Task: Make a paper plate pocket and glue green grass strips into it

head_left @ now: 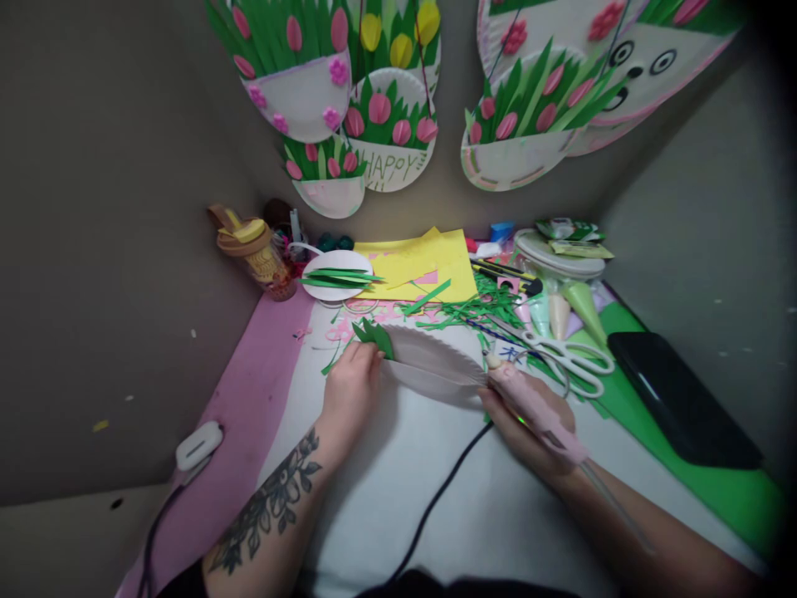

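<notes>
My left hand (349,384) presses green paper leaves (374,335) against the left end of a folded white paper plate (429,359) lying on the desk. My right hand (526,423) grips a pink hot glue gun (535,407), its nozzle touching the plate's right end. A black cord (436,498) runs from the gun toward me.
White-handled scissors (560,353) lie right of the plate among green paper scraps. Yellow paper (429,262), a small plate of green strips (336,276), a lidded drink bottle (255,249), a stack of plates (560,253) and a black tray (672,399) ring the work area. Finished flower plates (389,124) hang on the wall.
</notes>
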